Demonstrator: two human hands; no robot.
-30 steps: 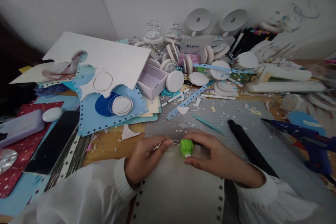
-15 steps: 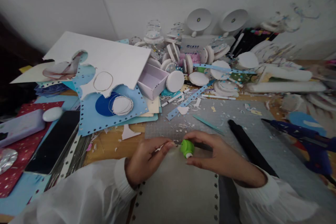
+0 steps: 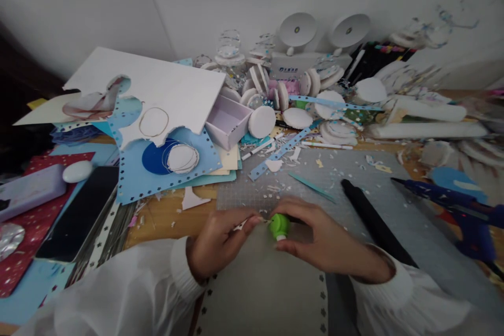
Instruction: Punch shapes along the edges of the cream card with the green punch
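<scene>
My right hand [image 3: 315,233] is closed around a small green craft punch [image 3: 279,226] with a white part at its near end. The punch sits at the far edge of a pale sheet of paper [image 3: 262,294], whose left and right edges carry rows of small flower-shaped holes. My left hand [image 3: 224,239] pinches the sheet near its far left corner, with its fingertips just left of the punch. The fingers hide part of that edge.
A grey cutting mat [image 3: 252,194] with paper scraps lies under the work. To the right are a black rod-like object [image 3: 374,220] and a blue glue gun [image 3: 452,199]. White foam discs [image 3: 262,122] crowd the back; a phone [image 3: 79,215] lies left.
The punch and my right hand have shifted slightly left, closer to my left fingertips. The punch has turned a little. My left hand has hardly moved.
</scene>
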